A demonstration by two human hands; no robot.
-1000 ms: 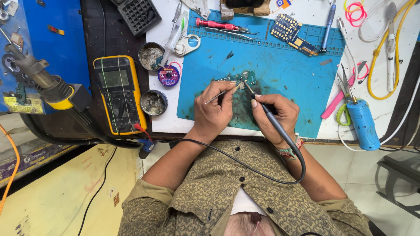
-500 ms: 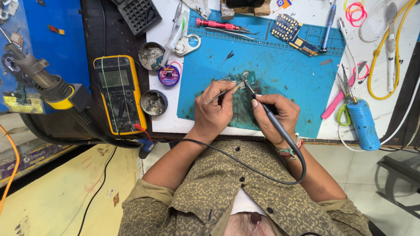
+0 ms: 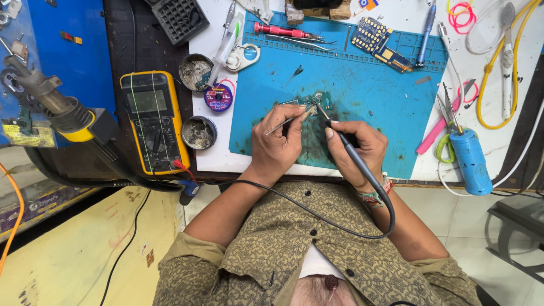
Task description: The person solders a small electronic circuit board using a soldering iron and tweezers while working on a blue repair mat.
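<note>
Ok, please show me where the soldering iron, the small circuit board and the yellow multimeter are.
soldering iron (image 3: pixel 352 156): head view, on its grey handle.
small circuit board (image 3: pixel 313 102): head view, on its middle.
yellow multimeter (image 3: pixel 154 122): head view, on its dark front.

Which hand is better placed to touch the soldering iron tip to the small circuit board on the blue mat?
Right. The right hand holds the soldering iron, tip at the small circuit board; the left hand holds tweezers.

Small parts lost to our view

We cannot make out the tiny circuit board (image 3: pixel 310 103) under the soldering iron (image 3: pixel 354 156) tip; the yellow cable (image 3: pixel 498 68) runs off frame.
</note>
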